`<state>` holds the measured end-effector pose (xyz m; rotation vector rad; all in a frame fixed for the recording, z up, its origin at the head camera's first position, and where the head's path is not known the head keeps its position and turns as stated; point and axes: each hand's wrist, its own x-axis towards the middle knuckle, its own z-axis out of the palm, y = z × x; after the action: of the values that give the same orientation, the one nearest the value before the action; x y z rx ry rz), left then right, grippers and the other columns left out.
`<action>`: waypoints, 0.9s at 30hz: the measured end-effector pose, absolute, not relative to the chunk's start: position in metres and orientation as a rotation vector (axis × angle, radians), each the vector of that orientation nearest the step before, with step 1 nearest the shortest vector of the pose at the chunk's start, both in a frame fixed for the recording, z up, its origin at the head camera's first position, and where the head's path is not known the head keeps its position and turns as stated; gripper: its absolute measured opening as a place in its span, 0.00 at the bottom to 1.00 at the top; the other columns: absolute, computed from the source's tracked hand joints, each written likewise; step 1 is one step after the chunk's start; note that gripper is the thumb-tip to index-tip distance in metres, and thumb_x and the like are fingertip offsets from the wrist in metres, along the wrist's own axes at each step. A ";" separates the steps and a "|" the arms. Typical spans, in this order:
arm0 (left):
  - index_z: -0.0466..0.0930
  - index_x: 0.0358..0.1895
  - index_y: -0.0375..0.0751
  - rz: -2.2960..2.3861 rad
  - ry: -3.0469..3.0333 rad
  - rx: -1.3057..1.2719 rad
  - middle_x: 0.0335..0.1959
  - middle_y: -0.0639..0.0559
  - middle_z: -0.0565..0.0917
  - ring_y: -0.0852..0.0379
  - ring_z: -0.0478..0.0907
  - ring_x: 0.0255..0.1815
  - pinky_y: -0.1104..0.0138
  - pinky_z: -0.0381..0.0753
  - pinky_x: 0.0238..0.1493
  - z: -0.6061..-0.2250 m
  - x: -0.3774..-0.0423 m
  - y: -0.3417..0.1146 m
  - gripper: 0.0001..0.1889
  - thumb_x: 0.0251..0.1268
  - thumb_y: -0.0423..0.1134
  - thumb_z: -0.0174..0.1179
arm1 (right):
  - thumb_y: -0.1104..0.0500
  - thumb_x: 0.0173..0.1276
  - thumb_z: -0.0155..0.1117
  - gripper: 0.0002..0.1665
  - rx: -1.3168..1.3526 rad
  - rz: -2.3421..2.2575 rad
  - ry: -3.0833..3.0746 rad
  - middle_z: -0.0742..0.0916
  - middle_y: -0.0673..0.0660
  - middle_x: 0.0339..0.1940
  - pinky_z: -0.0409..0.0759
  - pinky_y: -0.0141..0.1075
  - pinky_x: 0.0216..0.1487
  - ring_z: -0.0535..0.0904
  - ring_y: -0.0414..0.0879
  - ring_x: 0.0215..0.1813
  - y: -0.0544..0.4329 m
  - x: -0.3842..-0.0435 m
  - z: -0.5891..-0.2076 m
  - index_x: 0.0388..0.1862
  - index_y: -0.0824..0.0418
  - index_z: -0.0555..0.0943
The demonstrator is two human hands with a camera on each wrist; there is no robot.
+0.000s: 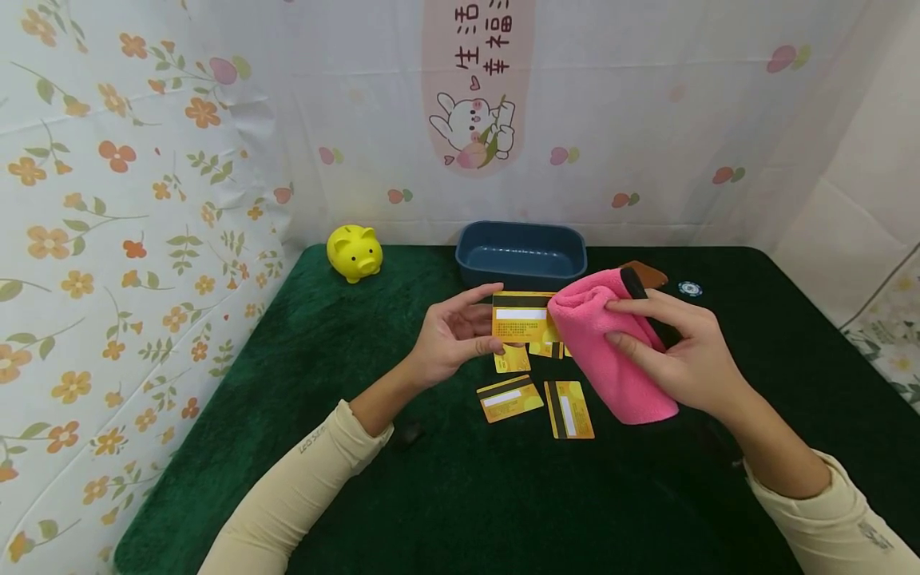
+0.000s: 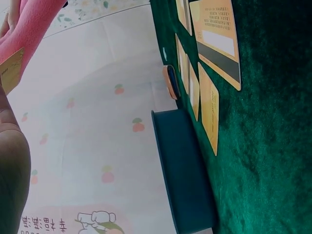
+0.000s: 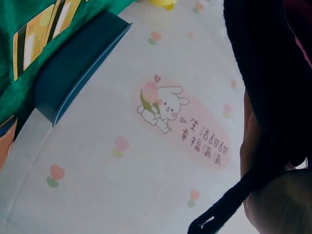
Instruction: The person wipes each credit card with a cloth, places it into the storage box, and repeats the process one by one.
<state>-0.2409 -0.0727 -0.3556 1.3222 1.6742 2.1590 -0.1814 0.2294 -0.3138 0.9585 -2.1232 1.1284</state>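
My left hand (image 1: pixel 447 335) pinches a yellow bank card (image 1: pixel 519 316) by its left end, thumb below and fingers above, with the dark stripe and white strip facing me. In my right hand (image 1: pixel 693 347) is a folded pink cloth (image 1: pixel 611 347) with a dark edge band, gripped between thumb and fingers. The cloth's folded end overlaps the right end of the card. Under the hands, several more yellow cards lie on the green cloth, among them a tilted card (image 1: pixel 496 407) and an upright-turned card (image 1: pixel 580 411). The left wrist view shows the pink cloth (image 2: pixel 36 34) against the held card (image 2: pixel 11 73).
A dark blue bin (image 1: pixel 517 277) stands at the table's back edge. To its left sits a yellow piggy bank (image 1: pixel 354 255). A brown leather-like item (image 1: pixel 649 274) and a poker chip (image 1: pixel 690 288) lie right of the bin. Printed curtains rise behind the table.
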 end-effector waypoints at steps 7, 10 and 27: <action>0.59 0.71 0.24 2.165 1.680 1.304 0.58 0.22 0.75 0.49 0.83 0.53 0.59 0.85 0.48 -0.356 -0.242 -0.071 0.43 0.60 0.46 0.71 | 0.82 0.48 0.72 0.30 0.902 1.177 -2.140 0.86 0.53 0.46 0.81 0.24 0.39 0.80 0.39 0.41 0.221 -0.184 -0.312 0.53 0.68 0.83; 0.59 0.71 0.25 2.161 1.710 1.296 0.59 0.21 0.75 0.49 0.83 0.53 0.57 0.85 0.50 -0.357 -0.244 -0.070 0.44 0.59 0.48 0.71 | 0.81 0.49 0.72 0.30 0.913 1.189 -2.137 0.86 0.54 0.47 0.81 0.24 0.38 0.80 0.39 0.41 0.218 -0.184 -0.312 0.53 0.68 0.83; 0.64 0.71 0.31 2.373 1.866 1.050 0.58 0.24 0.77 0.54 0.83 0.52 0.58 0.83 0.53 -0.356 -0.254 -0.067 0.34 0.61 0.24 0.65 | 0.79 0.47 0.76 0.31 0.972 1.094 -2.206 0.85 0.52 0.40 0.79 0.25 0.32 0.76 0.38 0.37 0.222 -0.175 -0.315 0.52 0.64 0.84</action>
<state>-0.2545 -0.0667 -0.3559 1.0504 1.8658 2.3728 -0.1747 0.2225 -0.3152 0.9719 -2.2062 1.0945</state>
